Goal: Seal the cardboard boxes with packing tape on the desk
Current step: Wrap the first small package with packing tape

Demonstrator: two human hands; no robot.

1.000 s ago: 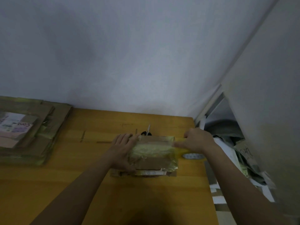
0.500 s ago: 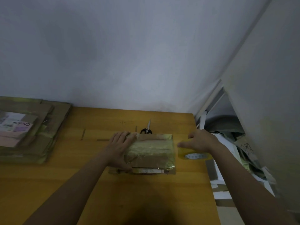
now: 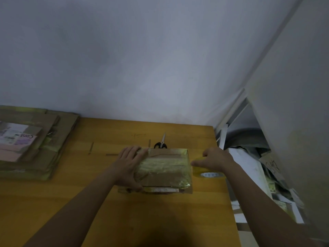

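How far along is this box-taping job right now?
Done: the small cardboard box already carries shiny yellowish tape across its top.
In hand: the left hand rests on the box's left end, while the right hand grips the tape roll just off its right edge.
Left: the scissors lie untouched behind the box, and flattened boxes wait stacked at left.

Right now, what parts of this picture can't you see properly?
- Head view: the left hand covers the box's left edge.
- The right hand hides most of the tape roll.
- The label on the cardboard stack is cut off and blurred.
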